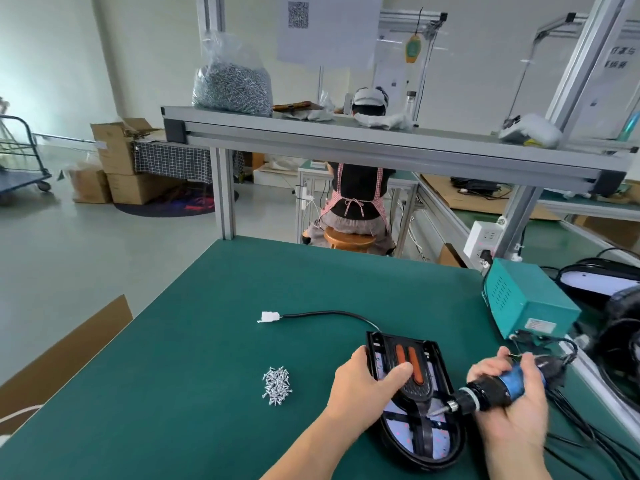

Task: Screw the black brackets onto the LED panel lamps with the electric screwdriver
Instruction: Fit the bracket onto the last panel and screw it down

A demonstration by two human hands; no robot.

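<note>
An oval black LED panel lamp [429, 445] lies on the green table mat [214, 341], with a black bracket [415, 386] with orange slots on top of it. My left hand [363, 382] grips the bracket's left side, thumb pressed on its top. My right hand [512, 386] grips the black and blue electric screwdriver [495, 389]; its bit tip touches the bracket near its lower right. A black cable with a white plug [268, 317] runs from the lamp to the left.
A small heap of silver screws [277, 386] lies left of the lamp. A teal power box [526, 299] stands at the right edge with cords beside it. More black lamps [616, 327] sit at far right. A person sits behind the bench; a bag of screws [232, 84] rests on the shelf.
</note>
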